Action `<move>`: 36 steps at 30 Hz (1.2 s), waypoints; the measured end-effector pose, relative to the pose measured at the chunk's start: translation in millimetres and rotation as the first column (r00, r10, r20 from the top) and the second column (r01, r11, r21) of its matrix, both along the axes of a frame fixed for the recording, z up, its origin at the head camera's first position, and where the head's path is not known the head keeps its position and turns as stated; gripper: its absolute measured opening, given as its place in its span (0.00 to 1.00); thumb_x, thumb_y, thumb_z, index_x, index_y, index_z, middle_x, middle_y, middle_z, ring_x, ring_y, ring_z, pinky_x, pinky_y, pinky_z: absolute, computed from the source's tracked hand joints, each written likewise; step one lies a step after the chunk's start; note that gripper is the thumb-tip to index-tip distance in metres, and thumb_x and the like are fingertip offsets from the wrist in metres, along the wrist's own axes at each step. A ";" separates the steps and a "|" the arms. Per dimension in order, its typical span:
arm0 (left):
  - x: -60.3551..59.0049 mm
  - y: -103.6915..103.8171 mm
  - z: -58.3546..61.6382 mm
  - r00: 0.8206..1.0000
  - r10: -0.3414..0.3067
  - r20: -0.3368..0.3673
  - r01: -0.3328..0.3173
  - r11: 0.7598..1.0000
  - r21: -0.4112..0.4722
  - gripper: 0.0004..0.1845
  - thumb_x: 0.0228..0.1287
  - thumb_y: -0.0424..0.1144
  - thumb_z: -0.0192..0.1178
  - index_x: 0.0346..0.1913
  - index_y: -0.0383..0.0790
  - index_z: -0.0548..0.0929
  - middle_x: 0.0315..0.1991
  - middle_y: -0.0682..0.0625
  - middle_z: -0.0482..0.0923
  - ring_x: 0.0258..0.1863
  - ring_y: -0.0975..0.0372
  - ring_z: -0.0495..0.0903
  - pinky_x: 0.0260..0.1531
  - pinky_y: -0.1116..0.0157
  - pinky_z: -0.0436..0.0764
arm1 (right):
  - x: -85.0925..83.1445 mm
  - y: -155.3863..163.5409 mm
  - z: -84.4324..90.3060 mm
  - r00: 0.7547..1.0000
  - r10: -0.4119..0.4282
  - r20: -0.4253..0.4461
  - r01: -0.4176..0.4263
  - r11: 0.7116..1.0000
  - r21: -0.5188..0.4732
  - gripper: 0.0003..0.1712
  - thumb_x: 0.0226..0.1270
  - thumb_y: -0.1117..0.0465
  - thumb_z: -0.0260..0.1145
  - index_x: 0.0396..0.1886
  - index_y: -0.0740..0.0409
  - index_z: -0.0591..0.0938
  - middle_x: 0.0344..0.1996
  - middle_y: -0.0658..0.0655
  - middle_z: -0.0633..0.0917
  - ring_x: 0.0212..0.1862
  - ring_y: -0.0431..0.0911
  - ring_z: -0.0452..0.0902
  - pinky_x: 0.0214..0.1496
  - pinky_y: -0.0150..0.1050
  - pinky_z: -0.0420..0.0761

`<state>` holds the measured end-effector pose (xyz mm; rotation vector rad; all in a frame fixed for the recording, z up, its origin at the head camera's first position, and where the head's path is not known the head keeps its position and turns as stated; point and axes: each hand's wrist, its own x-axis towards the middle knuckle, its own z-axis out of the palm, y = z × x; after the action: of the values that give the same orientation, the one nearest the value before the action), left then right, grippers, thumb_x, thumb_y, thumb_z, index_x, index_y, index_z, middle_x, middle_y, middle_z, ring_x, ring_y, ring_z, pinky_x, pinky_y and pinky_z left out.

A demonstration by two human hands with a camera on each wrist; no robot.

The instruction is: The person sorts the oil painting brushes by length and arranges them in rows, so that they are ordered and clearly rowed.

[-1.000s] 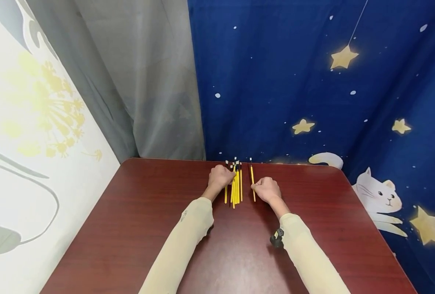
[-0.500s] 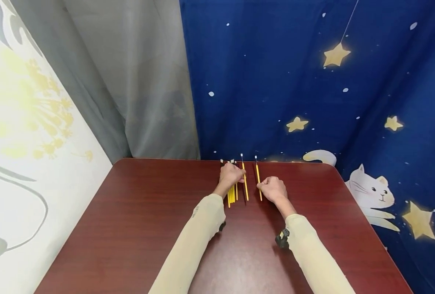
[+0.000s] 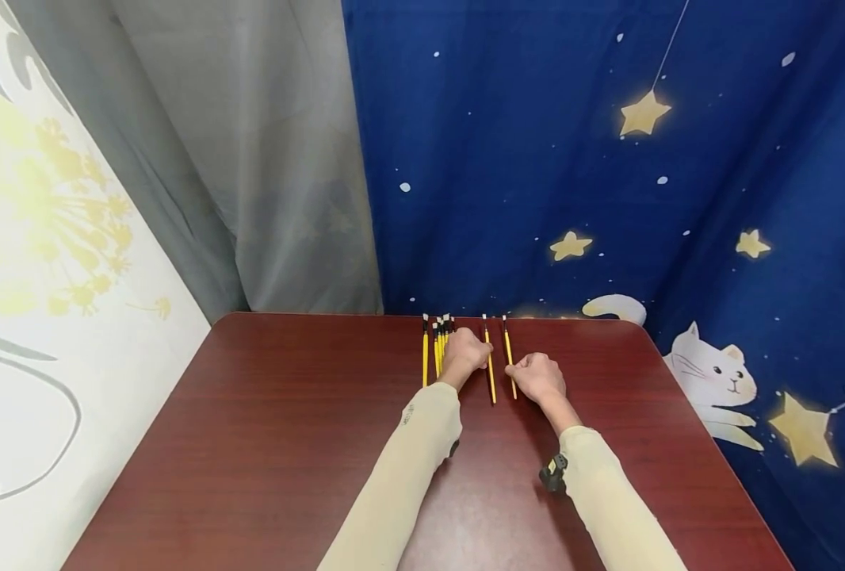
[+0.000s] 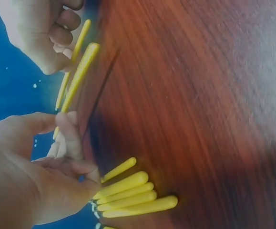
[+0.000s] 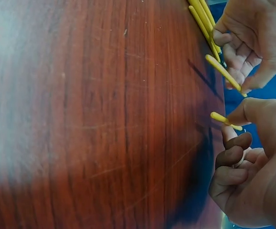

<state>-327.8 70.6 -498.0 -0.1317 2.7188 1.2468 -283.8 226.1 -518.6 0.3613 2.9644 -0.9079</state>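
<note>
Two hands in cream sleeves are seen at the far edge of a dark red wooden surface (image 3: 287, 444), in front of a blue starry curtain (image 3: 608, 198). Thin yellow brushes with dark tips are being laid out side by side. A bundle of brushes (image 3: 437, 349) lies just left of the left hand (image 3: 465, 357), whose fingers are curled and pinching a single brush (image 3: 490, 369). A second brush (image 3: 510, 366) is pinched by the curled fingers of the right hand (image 3: 539, 377), just beside the first and roughly parallel to it.

The step would best be done with each brush kept flat on the wood and slid sideways — not lifted — so that the tips stay level along the far edge and an even gap is kept between neighbours. The bundle is better left untouched by the left wrist as one brush is drawn away.

Much is hard to make out. Both wrist views are blurred, and only the blunt yellow handle ends are shown there. The exact count in the bundle cannot be told, since several brushes overlap and are partly covered by the left hand — the bristle ends are too small to judge.
</note>
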 end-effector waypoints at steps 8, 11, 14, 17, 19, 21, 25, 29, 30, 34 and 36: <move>-6.1 8.7 -11.0 0.999 0.040 -0.028 -0.042 0.996 -0.075 0.20 0.56 0.53 0.63 0.12 0.48 0.78 0.11 0.53 0.72 0.17 0.58 0.77 0.17 0.64 0.72 | -0.6 -0.9 -3.5 1.000 -0.014 -0.016 0.014 1.000 -0.005 0.15 0.57 0.46 0.65 0.20 0.50 0.83 0.22 0.50 0.83 0.28 0.48 0.78 0.25 0.37 0.70; -7.4 9.9 -12.5 0.999 0.042 -0.009 -0.043 0.994 -0.096 0.18 0.56 0.53 0.63 0.14 0.48 0.78 0.14 0.53 0.73 0.19 0.57 0.76 0.18 0.63 0.72 | -2.4 -2.3 -4.2 1.000 -0.023 -0.017 0.023 1.000 -0.008 0.14 0.57 0.47 0.65 0.21 0.50 0.83 0.23 0.50 0.84 0.28 0.48 0.78 0.25 0.37 0.71; -8.4 11.9 -13.6 0.999 0.040 0.002 -0.040 0.991 -0.125 0.17 0.57 0.53 0.62 0.17 0.48 0.80 0.16 0.52 0.75 0.20 0.57 0.77 0.20 0.62 0.73 | -4.2 -4.1 -5.5 0.999 -0.031 -0.010 0.031 1.000 -0.006 0.14 0.57 0.47 0.65 0.21 0.49 0.84 0.23 0.50 0.84 0.29 0.48 0.78 0.25 0.38 0.71; -10.3 15.1 -14.2 0.999 0.036 -0.015 -0.037 0.986 -0.160 0.17 0.57 0.53 0.62 0.17 0.48 0.80 0.16 0.51 0.76 0.20 0.56 0.77 0.21 0.62 0.73 | -5.1 -5.4 -6.6 0.999 -0.043 -0.007 0.043 0.999 -0.004 0.14 0.57 0.46 0.65 0.21 0.49 0.83 0.23 0.50 0.83 0.29 0.48 0.78 0.25 0.38 0.71; -12.0 17.8 -14.1 0.999 0.031 -0.029 -0.036 0.982 -0.187 0.18 0.57 0.53 0.62 0.16 0.47 0.79 0.17 0.50 0.77 0.21 0.56 0.77 0.21 0.61 0.73 | -5.4 -5.9 -7.0 0.998 -0.054 -0.012 0.054 0.999 -0.001 0.14 0.56 0.46 0.65 0.20 0.49 0.83 0.22 0.50 0.83 0.28 0.48 0.78 0.25 0.38 0.71; -14.0 20.3 -14.1 0.999 0.031 -0.045 -0.040 0.976 -0.214 0.17 0.56 0.52 0.62 0.15 0.47 0.79 0.18 0.50 0.77 0.22 0.56 0.77 0.22 0.60 0.73 | -5.4 -6.3 -7.2 0.998 -0.060 -0.014 0.060 0.998 -0.004 0.14 0.56 0.46 0.65 0.20 0.49 0.82 0.22 0.51 0.83 0.28 0.48 0.78 0.25 0.39 0.72; -16.9 25.3 -12.7 0.998 0.032 -0.053 -0.044 0.968 -0.248 0.17 0.56 0.50 0.61 0.15 0.47 0.79 0.19 0.50 0.79 0.23 0.55 0.77 0.22 0.59 0.73 | -6.4 -6.8 -7.8 0.998 -0.064 -0.018 0.064 0.998 0.015 0.14 0.56 0.46 0.64 0.18 0.48 0.82 0.22 0.51 0.83 0.28 0.49 0.78 0.25 0.41 0.72; -18.7 29.5 -12.3 0.999 0.025 -0.044 -0.036 0.961 -0.273 0.15 0.56 0.50 0.61 0.18 0.46 0.81 0.21 0.49 0.80 0.23 0.55 0.78 0.21 0.59 0.74 | -7.8 -8.2 -9.2 0.998 -0.064 -0.015 0.065 0.997 0.041 0.15 0.56 0.46 0.63 0.17 0.47 0.81 0.21 0.50 0.83 0.28 0.49 0.78 0.25 0.41 0.73; -19.3 30.4 -12.7 0.999 0.023 -0.041 -0.034 0.959 -0.283 0.14 0.57 0.50 0.61 0.20 0.46 0.82 0.22 0.49 0.81 0.23 0.55 0.78 0.20 0.59 0.75 | -8.3 -8.6 -9.6 0.998 -0.065 -0.016 0.066 0.997 0.043 0.15 0.56 0.46 0.64 0.16 0.47 0.81 0.21 0.50 0.83 0.28 0.49 0.78 0.25 0.41 0.73; -22.6 33.6 -14.4 0.998 0.031 -0.048 -0.045 0.948 -0.317 0.14 0.56 0.51 0.62 0.22 0.46 0.83 0.26 0.48 0.83 0.24 0.55 0.79 0.21 0.58 0.76 | -10.0 -9.9 -10.7 0.998 -0.067 -0.020 0.068 0.997 0.045 0.15 0.55 0.46 0.64 0.15 0.46 0.81 0.19 0.50 0.83 0.26 0.49 0.78 0.25 0.41 0.73; -24.6 35.2 -15.1 0.998 0.036 -0.052 -0.051 0.942 -0.330 0.14 0.55 0.52 0.62 0.22 0.46 0.83 0.27 0.48 0.83 0.26 0.54 0.80 0.23 0.58 0.76 | -10.6 -10.0 -10.4 0.997 -0.071 -0.032 0.072 0.996 0.045 0.15 0.55 0.46 0.64 0.14 0.46 0.81 0.19 0.50 0.83 0.26 0.49 0.78 0.24 0.42 0.73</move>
<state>-352.4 105.8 -513.1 -0.2044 2.9577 0.7972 -294.4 216.1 -529.0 0.4622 3.0225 -0.8599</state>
